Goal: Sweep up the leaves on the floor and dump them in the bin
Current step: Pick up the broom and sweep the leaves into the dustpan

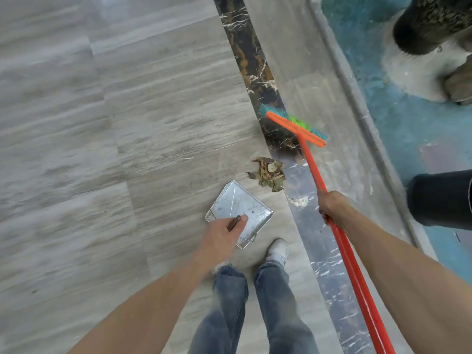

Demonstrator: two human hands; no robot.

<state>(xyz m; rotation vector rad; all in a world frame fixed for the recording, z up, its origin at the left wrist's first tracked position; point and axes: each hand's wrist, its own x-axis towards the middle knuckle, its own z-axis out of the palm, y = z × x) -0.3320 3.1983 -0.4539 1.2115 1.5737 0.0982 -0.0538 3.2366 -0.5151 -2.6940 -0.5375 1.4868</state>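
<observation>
A small heap of dry brown leaves (268,173) lies on the grey tiled floor beside a dark marble strip. A metal dustpan (236,206) sits flat on the floor just below and left of the heap, its open edge toward the leaves. My left hand (222,235) grips the dustpan's thin handle. My right hand (332,204) is closed around the orange broom handle (344,241). The broom head (296,125), with green and blue bristles, rests beyond the leaves on the marble strip. A black bin (441,200) stands at the right edge.
My two feet in jeans and pale shoes (278,251) stand just below the dustpan. A raised grey kerb (357,98) runs diagonally on the right, with blue-green ground beyond it. A dark tree trunk (429,24) on a pale base rises at the top right.
</observation>
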